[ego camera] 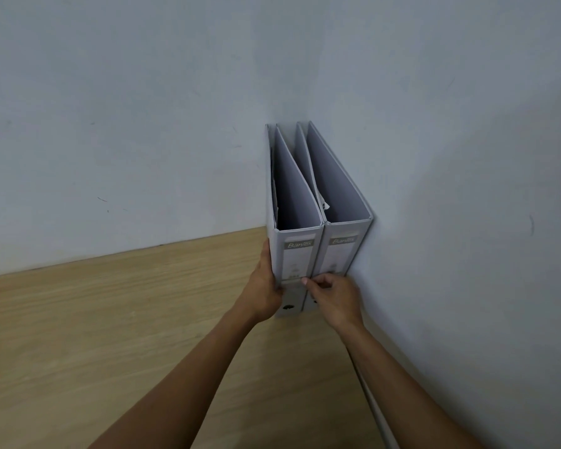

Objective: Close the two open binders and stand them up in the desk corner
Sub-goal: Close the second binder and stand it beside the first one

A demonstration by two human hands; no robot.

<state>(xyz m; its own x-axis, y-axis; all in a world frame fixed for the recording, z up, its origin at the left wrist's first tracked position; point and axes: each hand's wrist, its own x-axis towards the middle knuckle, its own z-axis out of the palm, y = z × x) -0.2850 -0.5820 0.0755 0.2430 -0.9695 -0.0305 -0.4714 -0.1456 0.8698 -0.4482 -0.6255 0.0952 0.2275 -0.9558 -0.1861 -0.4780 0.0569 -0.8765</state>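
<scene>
Two bare forearms rise from the bottom of the frame over the wooden desk (110,319). The left hand (266,286) wraps its grip around the outer side of the left binder (297,254), low on the spine. The right hand (334,296) pinches the lower spine of the right binder (344,251). Both binders stand upright, closed, touching side by side at centre frame, tucked into the corner of the grey wall (143,124).
</scene>
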